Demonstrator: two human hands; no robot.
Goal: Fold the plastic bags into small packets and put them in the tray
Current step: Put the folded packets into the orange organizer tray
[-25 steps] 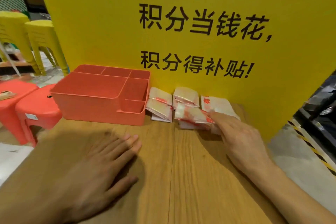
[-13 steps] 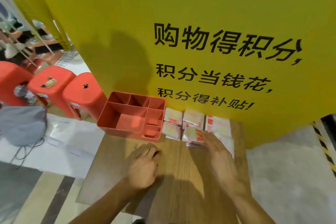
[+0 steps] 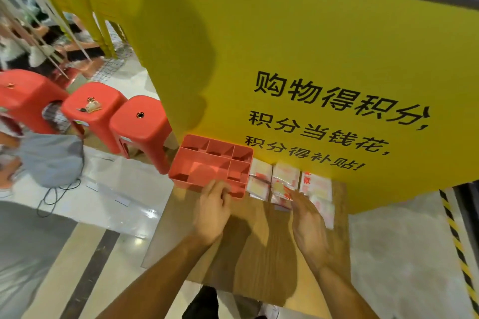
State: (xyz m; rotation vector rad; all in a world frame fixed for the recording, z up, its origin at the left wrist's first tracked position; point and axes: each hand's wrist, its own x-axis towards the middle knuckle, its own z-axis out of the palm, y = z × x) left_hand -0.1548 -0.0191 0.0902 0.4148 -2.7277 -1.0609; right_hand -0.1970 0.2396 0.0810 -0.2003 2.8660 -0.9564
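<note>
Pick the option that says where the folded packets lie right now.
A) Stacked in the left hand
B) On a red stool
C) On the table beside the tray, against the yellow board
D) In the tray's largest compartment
C: the packets lie on the wooden table at the right end of the tray, whose visible compartments hold none.

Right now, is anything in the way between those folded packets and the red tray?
Nothing visible. The folded packets lie right beside the tray. The left hand is at the near rim, off that path; the right hand rests on the packets.
</note>
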